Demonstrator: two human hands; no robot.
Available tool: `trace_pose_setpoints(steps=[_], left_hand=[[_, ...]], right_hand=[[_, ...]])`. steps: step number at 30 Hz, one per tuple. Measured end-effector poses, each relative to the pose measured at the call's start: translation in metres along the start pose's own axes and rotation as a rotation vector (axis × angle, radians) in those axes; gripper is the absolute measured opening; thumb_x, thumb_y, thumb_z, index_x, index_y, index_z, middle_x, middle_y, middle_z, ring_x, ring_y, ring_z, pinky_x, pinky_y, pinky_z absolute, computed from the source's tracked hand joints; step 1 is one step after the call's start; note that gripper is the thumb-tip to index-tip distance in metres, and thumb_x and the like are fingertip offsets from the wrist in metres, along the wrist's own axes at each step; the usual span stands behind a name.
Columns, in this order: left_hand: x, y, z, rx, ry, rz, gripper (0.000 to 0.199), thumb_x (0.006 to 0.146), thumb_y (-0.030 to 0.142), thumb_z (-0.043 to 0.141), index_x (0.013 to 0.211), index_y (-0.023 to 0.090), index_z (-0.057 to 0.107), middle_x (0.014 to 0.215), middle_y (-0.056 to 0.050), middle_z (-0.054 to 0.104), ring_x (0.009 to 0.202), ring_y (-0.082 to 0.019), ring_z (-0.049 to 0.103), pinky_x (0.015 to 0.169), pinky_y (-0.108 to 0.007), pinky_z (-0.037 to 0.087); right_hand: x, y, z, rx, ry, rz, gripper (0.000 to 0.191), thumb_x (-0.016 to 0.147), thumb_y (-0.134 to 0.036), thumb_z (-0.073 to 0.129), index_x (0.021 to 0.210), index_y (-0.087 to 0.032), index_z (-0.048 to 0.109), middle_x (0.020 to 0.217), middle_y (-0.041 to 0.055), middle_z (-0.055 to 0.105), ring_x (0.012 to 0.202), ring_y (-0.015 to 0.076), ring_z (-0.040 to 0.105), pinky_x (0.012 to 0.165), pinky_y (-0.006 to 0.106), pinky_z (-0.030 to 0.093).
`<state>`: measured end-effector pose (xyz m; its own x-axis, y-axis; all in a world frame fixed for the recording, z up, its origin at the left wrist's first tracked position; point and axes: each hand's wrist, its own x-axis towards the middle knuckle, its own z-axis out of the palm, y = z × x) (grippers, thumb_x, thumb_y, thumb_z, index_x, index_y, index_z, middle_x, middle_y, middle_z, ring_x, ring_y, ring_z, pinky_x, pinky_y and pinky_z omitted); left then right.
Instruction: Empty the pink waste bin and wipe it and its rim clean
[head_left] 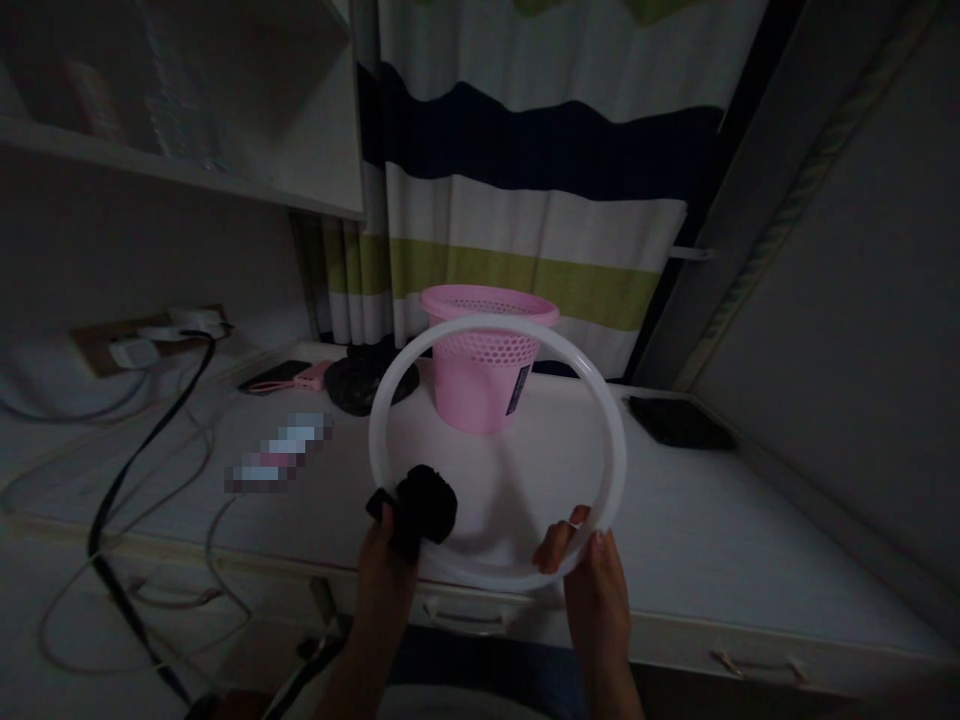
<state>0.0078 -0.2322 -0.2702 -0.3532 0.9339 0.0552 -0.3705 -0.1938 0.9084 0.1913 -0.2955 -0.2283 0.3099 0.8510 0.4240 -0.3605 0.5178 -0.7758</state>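
Observation:
My right hand (pixel 592 585) grips the lower right of a large white plastic ring (pixel 616 430), with fingers curled through to its inner side. Held upright, the ring is in front of a pink wastebasket (pixel 476 395). The wastebasket stands on the white desk and has a wide rim and a band of holes. At the ring's lower left, my left hand (pixel 386 560) is closed on a black bunched bundle (pixel 426 505). In the dim light I cannot make out the bundle's material, or whether these fingers also hold the ring.
Left on the desk (pixel 345 500) are a blurred-out phone (pixel 277 455), a pink power bank (pixel 309 377) and a crumpled black bag (pixel 352 385). A dark flat object (pixel 679 422) lies at the right. Cables (pixel 112 500) hang over the left front edge. A shelf (pixel 225 165) overhangs the left.

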Motion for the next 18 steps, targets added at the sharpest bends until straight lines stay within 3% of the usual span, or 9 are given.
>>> trace_pose_setpoints(steps=[3,8,12,14,18], left_hand=[[0.001,-0.003,0.002,-0.035,0.011,-0.047,0.042,0.080,0.048,0.049,0.111,0.021,0.059,0.103,-0.010,0.067,0.105,-0.027,0.058,0.082,-0.041,0.050],[0.007,-0.003,-0.007,-0.005,0.035,-0.032,0.044,0.075,0.045,0.057,0.113,0.023,0.057,0.100,-0.008,0.068,0.103,-0.027,0.059,0.082,-0.040,0.052],[0.009,0.000,-0.008,0.028,0.013,0.016,0.045,0.075,0.045,0.055,0.109,0.017,0.059,0.100,-0.011,0.068,0.102,-0.028,0.060,0.081,-0.040,0.052],[0.009,0.001,-0.009,0.057,0.017,0.039,0.046,0.070,0.038,0.062,0.110,0.017,0.058,0.104,-0.011,0.067,0.105,-0.029,0.058,0.084,-0.039,0.051],[0.009,0.004,-0.018,0.163,0.060,0.090,0.067,0.049,0.018,0.074,0.113,0.019,0.055,0.111,-0.010,0.063,0.113,-0.033,0.052,0.089,-0.039,0.048]], right_hand=[[0.000,-0.006,-0.007,-0.033,0.007,0.023,0.025,0.087,-0.044,0.041,0.096,-0.022,0.049,0.055,-0.0026,0.054,0.055,0.0142,0.049,0.056,0.029,0.040],[-0.003,-0.003,-0.014,-0.012,0.060,0.027,0.024,0.087,-0.043,0.042,0.093,-0.021,0.050,0.050,-0.0037,0.050,0.048,0.0126,0.047,0.050,0.027,0.040],[-0.003,-0.002,-0.015,0.013,0.100,-0.003,0.024,0.086,-0.042,0.042,0.090,-0.021,0.051,0.048,-0.0041,0.048,0.045,0.0115,0.045,0.046,0.025,0.039],[-0.002,-0.006,-0.016,0.012,0.103,0.000,0.024,0.085,-0.042,0.044,0.090,-0.020,0.052,0.047,-0.0043,0.047,0.044,0.0110,0.044,0.045,0.024,0.038],[-0.002,-0.016,-0.021,-0.003,0.112,0.040,0.025,0.084,-0.042,0.046,0.087,-0.019,0.052,0.044,-0.0046,0.045,0.040,0.0098,0.040,0.042,0.023,0.036]])
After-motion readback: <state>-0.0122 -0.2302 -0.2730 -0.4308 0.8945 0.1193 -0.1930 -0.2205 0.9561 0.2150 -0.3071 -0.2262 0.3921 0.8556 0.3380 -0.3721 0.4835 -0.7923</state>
